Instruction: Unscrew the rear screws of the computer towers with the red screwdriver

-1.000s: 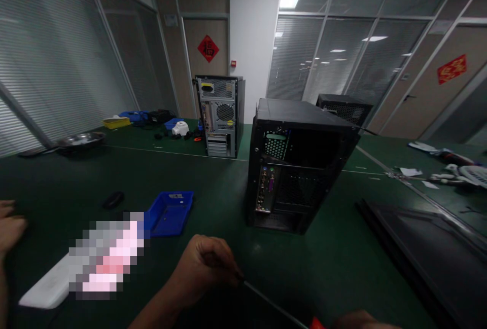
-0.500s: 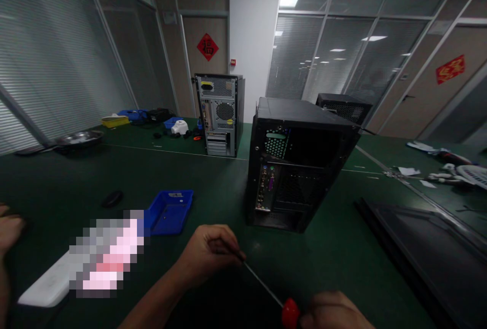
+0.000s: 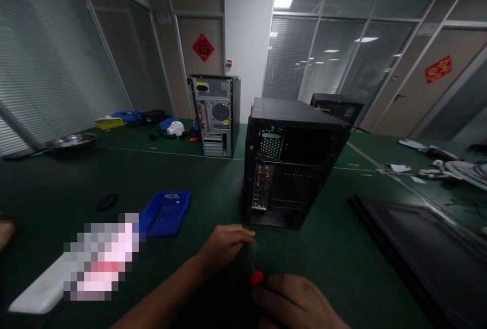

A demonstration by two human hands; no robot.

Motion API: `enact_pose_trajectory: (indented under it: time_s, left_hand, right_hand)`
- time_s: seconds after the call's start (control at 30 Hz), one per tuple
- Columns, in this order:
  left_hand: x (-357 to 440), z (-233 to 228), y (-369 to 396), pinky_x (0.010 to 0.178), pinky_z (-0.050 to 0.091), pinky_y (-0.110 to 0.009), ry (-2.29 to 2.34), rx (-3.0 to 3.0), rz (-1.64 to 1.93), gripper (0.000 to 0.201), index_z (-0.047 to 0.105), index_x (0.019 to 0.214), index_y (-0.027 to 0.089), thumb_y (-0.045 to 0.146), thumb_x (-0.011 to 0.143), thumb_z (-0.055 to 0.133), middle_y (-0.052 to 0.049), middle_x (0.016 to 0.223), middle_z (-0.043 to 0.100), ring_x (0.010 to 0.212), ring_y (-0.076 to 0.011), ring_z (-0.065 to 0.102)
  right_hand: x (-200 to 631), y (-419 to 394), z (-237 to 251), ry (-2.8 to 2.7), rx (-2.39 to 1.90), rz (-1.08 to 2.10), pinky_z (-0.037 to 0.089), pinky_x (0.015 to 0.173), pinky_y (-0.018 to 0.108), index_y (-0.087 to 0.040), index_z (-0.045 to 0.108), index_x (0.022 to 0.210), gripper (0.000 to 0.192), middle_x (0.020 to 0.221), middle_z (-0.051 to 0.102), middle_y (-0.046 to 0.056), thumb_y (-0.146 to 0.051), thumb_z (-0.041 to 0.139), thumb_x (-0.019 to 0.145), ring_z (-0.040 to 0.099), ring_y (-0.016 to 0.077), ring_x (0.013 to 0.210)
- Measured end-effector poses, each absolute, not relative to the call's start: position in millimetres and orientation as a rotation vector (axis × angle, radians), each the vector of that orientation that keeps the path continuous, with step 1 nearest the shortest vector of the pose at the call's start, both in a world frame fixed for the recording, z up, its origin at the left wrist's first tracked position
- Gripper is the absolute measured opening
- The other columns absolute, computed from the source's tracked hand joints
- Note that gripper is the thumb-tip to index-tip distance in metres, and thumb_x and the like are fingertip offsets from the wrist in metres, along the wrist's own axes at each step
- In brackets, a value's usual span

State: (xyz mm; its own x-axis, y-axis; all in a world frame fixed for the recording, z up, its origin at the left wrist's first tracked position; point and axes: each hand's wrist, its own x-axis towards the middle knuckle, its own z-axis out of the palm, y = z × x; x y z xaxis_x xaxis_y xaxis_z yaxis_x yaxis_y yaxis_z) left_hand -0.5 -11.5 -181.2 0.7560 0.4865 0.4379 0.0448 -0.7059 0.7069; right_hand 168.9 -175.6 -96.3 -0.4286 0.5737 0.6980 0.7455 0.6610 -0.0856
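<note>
A screwdriver (image 3: 256, 277) with a red handle and a thin metal shaft is in my right hand (image 3: 297, 298), its fingers closed round the handle. The shaft points up and away towards my left hand (image 3: 228, 243), whose fingers are held together close to the tip. What sits between those fingers is hidden. Just beyond both hands a black computer case (image 3: 291, 167) stands upright, its rear panel facing me with an open bay at the top and a strip of ports (image 3: 261, 187) below. A blue tray (image 3: 165, 213) lies left of my left hand.
A black panel (image 3: 422, 248) lies at right. Behind stand another computer tower (image 3: 216, 116) and a dark case (image 3: 338, 108). A white object (image 3: 41, 283), partly pixelated, and a dark oval object (image 3: 107, 201) lie left. Another person's hand (image 3: 5, 232) shows at the left edge.
My right hand and the screwdriver have moved left and upward, closer to my left hand. My left hand has shifted slightly right, its fingers reaching further forward. The view has turned slightly.
</note>
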Motion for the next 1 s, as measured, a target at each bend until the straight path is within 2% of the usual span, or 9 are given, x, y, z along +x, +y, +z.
enact_pose_trajectory:
  time_s: [0.13,0.27,0.43,0.53,0.6,0.7,0.8,1.0]
  left_hand:
    - [-3,-186,-8,0.092,0.057,-0.031,0.644,2.187,0.817,0.029,0.076,0.105,0.023,0.014,0.088,0.055,-0.005,0.106,0.077,0.097,-0.0183,0.072]
    - [-9,-182,-4,0.097,0.055,-0.036,0.906,1.979,0.837,0.025,0.075,0.110,0.023,0.028,0.088,0.063,-0.005,0.108,0.076,0.100,-0.0216,0.072]
    - [-13,-187,-1,0.097,0.057,-0.036,0.970,1.631,0.860,0.030,0.073,0.112,0.020,0.034,0.087,0.065,-0.006,0.108,0.076,0.102,-0.0226,0.072]
    - [-12,-192,1,0.102,0.055,-0.039,0.929,1.305,0.867,0.038,0.073,0.107,0.015,0.031,0.073,0.079,-0.009,0.110,0.076,0.106,-0.0247,0.071]
    - [-11,-194,3,0.098,0.057,-0.041,0.896,1.203,0.864,0.047,0.070,0.108,0.012,0.029,0.067,0.084,-0.013,0.113,0.074,0.101,-0.0256,0.073]
    - [-11,-195,3,0.090,0.061,-0.041,0.848,1.064,0.861,0.055,0.066,0.110,0.010,0.029,0.063,0.087,-0.017,0.116,0.072,0.094,-0.0255,0.074]
    - [-11,-193,2,0.088,0.062,-0.036,0.817,0.973,0.870,0.056,0.065,0.104,0.009,0.027,0.057,0.090,-0.016,0.111,0.074,0.096,-0.0250,0.074]
    - [-14,-189,0,0.077,0.062,-0.029,0.729,0.847,0.857,0.055,0.065,0.093,0.009,0.012,0.048,0.094,-0.012,0.094,0.076,0.087,-0.0233,0.075]
  right_hand:
    - [165,-170,-108,-2.182,-0.928,-0.338,0.055,0.051,0.021,-0.014,0.062,0.104,0.030,0.074,0.069,0.001,-0.025,0.035,0.105,0.064,0.0113,0.055]
    - [172,-170,-119,-2.197,-0.913,-0.368,0.060,0.060,0.020,-0.013,0.063,0.108,0.026,0.081,0.073,0.003,-0.026,0.040,0.104,0.069,0.0124,0.066]
    - [182,-174,-119,-2.183,-0.987,-0.363,0.061,0.066,0.020,-0.016,0.064,0.108,0.029,0.085,0.074,0.004,-0.029,0.038,0.104,0.072,0.0125,0.073]
    - [190,-174,-121,-2.113,-0.945,-0.396,0.061,0.070,0.022,-0.019,0.063,0.093,0.028,0.087,0.074,0.003,-0.023,0.037,0.104,0.072,0.0130,0.079]
    - [196,-173,-125,-2.055,-0.899,-0.398,0.061,0.074,0.025,-0.019,0.058,0.088,0.024,0.093,0.074,0.005,-0.018,0.039,0.103,0.071,0.0147,0.090]
    - [205,-170,-133,-1.951,-0.785,-0.259,0.061,0.082,0.031,-0.015,0.052,0.103,0.011,0.100,0.071,0.010,-0.025,0.047,0.102,0.069,0.0185,0.100]
    - [209,-168,-141,-1.812,-0.755,-0.068,0.061,0.086,0.039,-0.015,0.047,0.118,0.025,0.104,0.069,0.012,-0.032,0.053,0.100,0.068,0.0217,0.102]
    - [199,-164,-158,-1.465,-0.751,0.062,0.059,0.081,0.039,-0.016,0.052,0.116,0.026,0.099,0.069,0.010,-0.033,0.058,0.098,0.069,0.0220,0.094]
